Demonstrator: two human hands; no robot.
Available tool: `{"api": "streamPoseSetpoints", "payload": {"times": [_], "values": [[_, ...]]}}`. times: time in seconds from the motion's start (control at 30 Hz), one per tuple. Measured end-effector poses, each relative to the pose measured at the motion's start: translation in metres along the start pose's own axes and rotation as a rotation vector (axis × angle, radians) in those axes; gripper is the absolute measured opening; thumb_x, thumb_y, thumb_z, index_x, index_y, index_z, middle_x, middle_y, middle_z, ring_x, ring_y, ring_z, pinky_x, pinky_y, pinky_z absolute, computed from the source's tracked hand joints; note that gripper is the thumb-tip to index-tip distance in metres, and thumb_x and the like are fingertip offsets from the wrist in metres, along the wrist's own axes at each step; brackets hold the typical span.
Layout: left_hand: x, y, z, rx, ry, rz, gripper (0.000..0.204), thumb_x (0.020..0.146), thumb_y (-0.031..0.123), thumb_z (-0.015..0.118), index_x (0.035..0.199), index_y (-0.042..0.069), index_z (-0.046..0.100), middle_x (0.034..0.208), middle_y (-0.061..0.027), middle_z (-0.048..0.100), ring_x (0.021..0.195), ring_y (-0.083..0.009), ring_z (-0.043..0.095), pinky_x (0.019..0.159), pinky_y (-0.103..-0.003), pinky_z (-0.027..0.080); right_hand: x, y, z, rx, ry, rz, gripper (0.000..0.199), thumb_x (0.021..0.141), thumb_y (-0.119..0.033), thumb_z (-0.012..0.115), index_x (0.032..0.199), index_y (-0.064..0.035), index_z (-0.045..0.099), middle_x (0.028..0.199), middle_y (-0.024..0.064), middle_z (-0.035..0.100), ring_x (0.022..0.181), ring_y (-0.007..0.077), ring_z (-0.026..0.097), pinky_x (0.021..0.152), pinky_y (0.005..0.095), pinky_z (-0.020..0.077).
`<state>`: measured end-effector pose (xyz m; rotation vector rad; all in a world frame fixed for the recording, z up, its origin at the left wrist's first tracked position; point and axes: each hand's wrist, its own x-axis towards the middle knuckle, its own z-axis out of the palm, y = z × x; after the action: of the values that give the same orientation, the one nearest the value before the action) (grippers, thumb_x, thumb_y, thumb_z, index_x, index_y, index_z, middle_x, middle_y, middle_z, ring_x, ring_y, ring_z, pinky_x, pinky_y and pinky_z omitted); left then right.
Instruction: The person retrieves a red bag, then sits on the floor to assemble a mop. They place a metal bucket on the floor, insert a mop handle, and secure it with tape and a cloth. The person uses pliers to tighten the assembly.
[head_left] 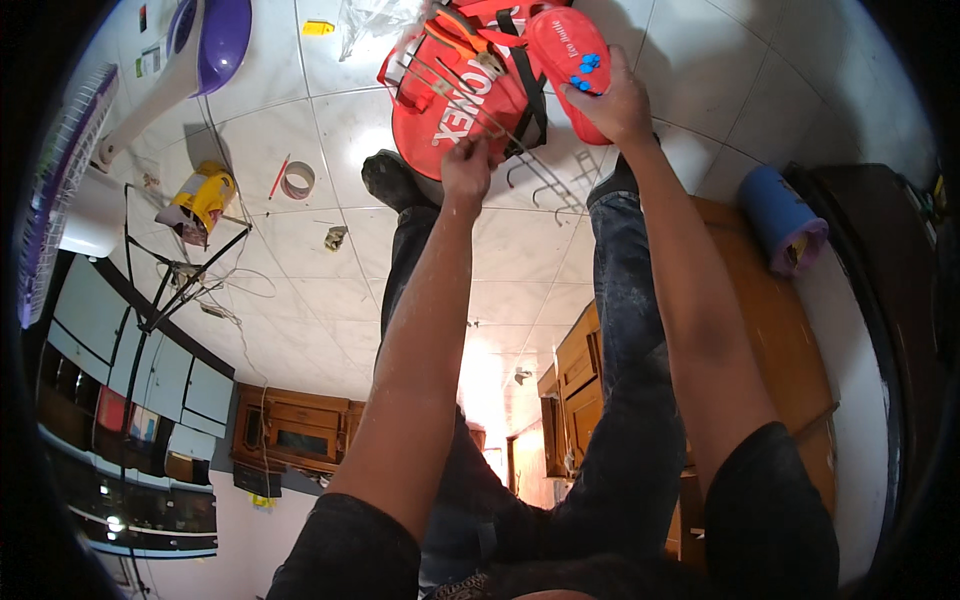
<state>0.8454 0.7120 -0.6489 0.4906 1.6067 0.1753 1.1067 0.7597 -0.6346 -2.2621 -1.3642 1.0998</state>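
Observation:
My left hand point(466, 166) is closed on a metal wire rack point(500, 128) with a row of hooks, which I hold slanted over a red sports bag point(440, 115) on the white tiled floor. Further right, my right hand point(612, 100) grips the edge of a red oval pouch point(560, 45) that rests on the bag. Several small blue plastic pieces point(587, 70) lie on the pouch just by my fingers. Orange-handled pliers point(462, 24) sit at the top of the bag. My dark shoes and jeans show below the bag.
A white and purple fan point(200, 40) lies at the top left, with a yellow container point(206, 194), a tape roll point(298, 180) and a red pencil point(278, 176) nearby. A blue rolled mat point(785, 215) rests on a wooden cabinet point(770, 330) at the right.

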Motion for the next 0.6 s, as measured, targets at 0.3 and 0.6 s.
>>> {"api": "streamPoseSetpoints", "payload": {"times": [0.3,0.6], "values": [[-0.11,-0.032,-0.004,-0.066,0.002,-0.151,0.027,0.097,0.028,0.075,0.106,0.003,0.067,0.082,0.0005,0.055,0.072,-0.011,0.054,0.067,-0.03,0.048,0.02,0.037,-0.048,-0.221,-0.093,0.137,0.089,0.072,-0.05,0.088,0.141,-0.0064,0.052,0.123,0.0248,0.071,0.11,0.0454,0.07,0.093,0.0533,0.0569],[-0.074,-0.054,-0.014,0.729,0.397,0.393,0.043,0.076,0.036,0.087,0.073,0.004,0.06,0.085,-0.014,0.062,0.078,-0.0357,0.062,0.073,-0.049,0.051,-0.018,0.101,-0.04,-0.377,0.193,0.472,0.094,0.075,-0.048,0.085,0.147,-0.0032,0.044,0.13,0.0285,0.065,0.127,0.0449,0.061,0.107,0.0595,0.0463]]}}
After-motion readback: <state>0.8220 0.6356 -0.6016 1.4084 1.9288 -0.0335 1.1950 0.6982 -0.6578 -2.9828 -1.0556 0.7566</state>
